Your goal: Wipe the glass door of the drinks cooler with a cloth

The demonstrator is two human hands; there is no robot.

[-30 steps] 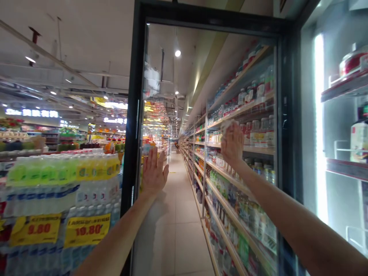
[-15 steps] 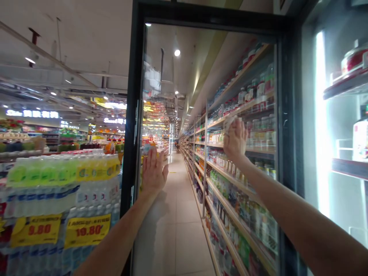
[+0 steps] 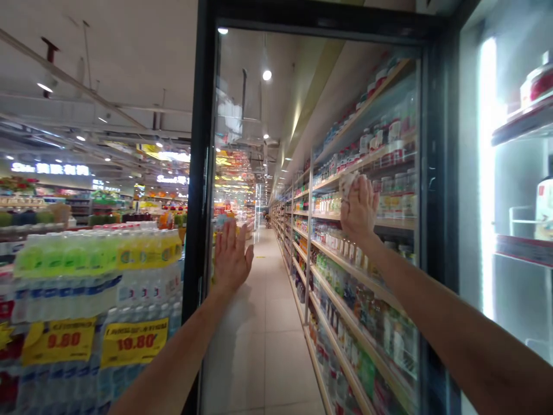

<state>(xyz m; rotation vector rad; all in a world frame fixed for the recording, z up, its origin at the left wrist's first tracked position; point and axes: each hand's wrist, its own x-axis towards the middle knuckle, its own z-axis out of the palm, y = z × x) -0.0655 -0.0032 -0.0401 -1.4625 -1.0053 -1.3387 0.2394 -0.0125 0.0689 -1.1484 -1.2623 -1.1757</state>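
A tall glass cooler door [image 3: 268, 173] in a black frame stands swung open in front of me. My left hand [image 3: 231, 256] lies flat against its pane near the left frame, fingers stretched upward. Higher and to the right, my right hand [image 3: 359, 208] presses a small white cloth [image 3: 347, 183] against the glass, fingers flat over it. Through the pane I see a long aisle and shelves of bottles.
The lit cooler interior [image 3: 518, 190] with shelves and cartons is on the right. A stack of bottled water packs [image 3: 95, 271] with yellow price signs stands at the left. Drink shelves [image 3: 345, 276] line the tiled aisle [image 3: 268, 323] beyond the door.
My right hand with the cloth has slid to the right and slightly up across the glass. My left hand has stayed in place on the pane.
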